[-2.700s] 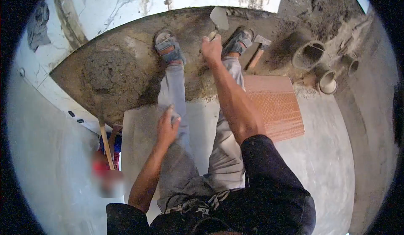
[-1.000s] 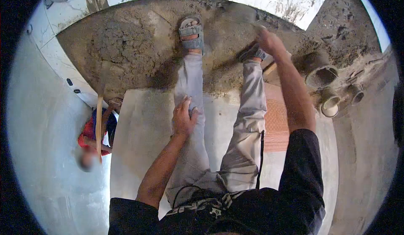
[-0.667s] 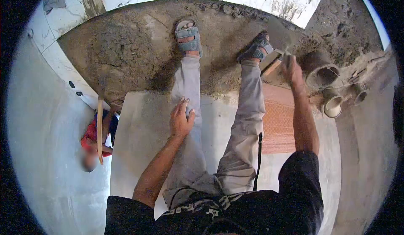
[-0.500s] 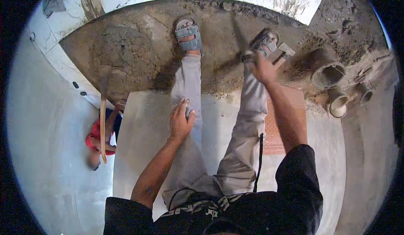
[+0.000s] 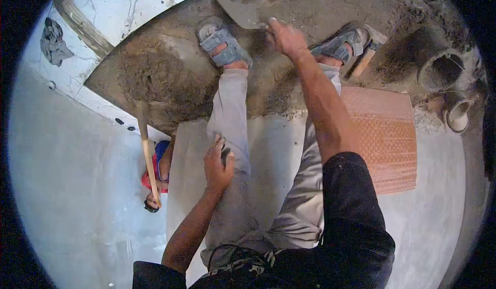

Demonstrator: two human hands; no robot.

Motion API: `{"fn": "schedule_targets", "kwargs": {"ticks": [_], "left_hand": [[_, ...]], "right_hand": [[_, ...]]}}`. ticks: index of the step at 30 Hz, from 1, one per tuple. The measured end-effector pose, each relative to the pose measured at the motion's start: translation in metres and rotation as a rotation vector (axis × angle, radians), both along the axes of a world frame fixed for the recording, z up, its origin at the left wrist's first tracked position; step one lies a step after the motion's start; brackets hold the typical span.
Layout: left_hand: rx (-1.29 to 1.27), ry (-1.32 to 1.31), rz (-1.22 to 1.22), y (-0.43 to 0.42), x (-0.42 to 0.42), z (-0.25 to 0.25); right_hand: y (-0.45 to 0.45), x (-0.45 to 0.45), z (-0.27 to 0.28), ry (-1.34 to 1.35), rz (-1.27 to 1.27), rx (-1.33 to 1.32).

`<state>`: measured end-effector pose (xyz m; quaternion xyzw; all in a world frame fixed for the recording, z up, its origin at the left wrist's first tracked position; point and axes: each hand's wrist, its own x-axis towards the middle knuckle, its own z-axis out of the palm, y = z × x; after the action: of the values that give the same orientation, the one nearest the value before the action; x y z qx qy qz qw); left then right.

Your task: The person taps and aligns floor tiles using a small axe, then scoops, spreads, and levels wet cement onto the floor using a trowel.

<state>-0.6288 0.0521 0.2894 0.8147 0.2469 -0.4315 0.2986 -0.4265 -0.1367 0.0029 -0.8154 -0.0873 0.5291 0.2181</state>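
My right hand (image 5: 287, 38) is closed around the handle of a trowel, its handle mostly covered by my fingers. The wide flat trowel blade (image 5: 240, 12) lies over the damp mortar bed (image 5: 155, 64), just beyond and between my sandalled feet. My left hand (image 5: 219, 167) rests on my trousered left leg near the knee, thumb apart from the fingers. A dark patch shows between that thumb and the fingers; it looks like shadow. Beside my right sandal (image 5: 341, 46) lies a hammer-like tool (image 5: 366, 56) with a wooden handle.
White marbled tiles (image 5: 134, 4) border the mortar along a curved edge. A long wooden handle (image 5: 149, 160) stands out of the mortar at left, near another person (image 5: 155, 180). Buckets (image 5: 439, 72) and a patterned orange tile (image 5: 382, 139) are at right. A grey cloth (image 5: 54, 43) lies far left.
My right hand has swung left and away from me, bringing the trowel from beside my right foot to between the feet. The view has shifted; my left hand stays on my leg.
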Motion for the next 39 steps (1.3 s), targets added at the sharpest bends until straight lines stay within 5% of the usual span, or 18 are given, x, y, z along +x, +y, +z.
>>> {"fn": "schedule_targets", "kwargs": {"ticks": [3, 6, 13, 15, 19, 22, 26, 30, 31, 32, 34, 39], "left_hand": [[0.023, -0.038, -0.007, -0.014, 0.001, -0.006], [0.029, -0.028, -0.060, -0.019, 0.006, -0.001], [0.090, 0.038, -0.158, -0.030, 0.019, -0.002], [0.101, 0.049, -0.176, -0.033, 0.023, -0.002], [0.107, 0.052, -0.192, -0.034, 0.020, -0.003], [0.084, 0.056, -0.171, -0.034, 0.019, -0.003], [0.100, 0.037, -0.204, -0.036, 0.019, -0.005], [0.099, 0.034, -0.241, -0.035, 0.017, -0.006], [0.111, 0.049, -0.234, -0.035, 0.017, -0.005], [0.113, 0.047, -0.238, -0.036, 0.020, -0.005], [0.089, 0.057, -0.219, -0.037, 0.026, -0.005], [0.093, 0.071, -0.240, -0.039, 0.027, -0.005]], "right_hand": [[-0.068, -0.028, -0.042, -0.341, -0.091, 0.067], [-0.114, -0.004, -0.022, -0.168, -0.049, -0.010], [-0.178, 0.004, -0.018, -0.245, -0.146, -0.096], [-0.210, -0.008, -0.028, -0.556, -0.186, 0.012], [-0.266, 0.009, -0.012, -0.311, -0.226, -0.172], [-0.300, 0.010, -0.001, -0.373, -0.368, -0.135], [-0.294, 0.006, 0.028, -0.278, -0.695, -0.282], [-0.230, -0.024, 0.033, -0.306, -0.293, -0.047], [-0.200, -0.027, 0.029, -0.107, -0.279, -0.141], [-0.183, -0.031, 0.018, -0.329, -0.156, 0.101], [-0.133, -0.011, 0.021, -0.128, -0.199, 0.071], [-0.144, 0.016, -0.007, -0.158, -0.202, 0.017]]}}
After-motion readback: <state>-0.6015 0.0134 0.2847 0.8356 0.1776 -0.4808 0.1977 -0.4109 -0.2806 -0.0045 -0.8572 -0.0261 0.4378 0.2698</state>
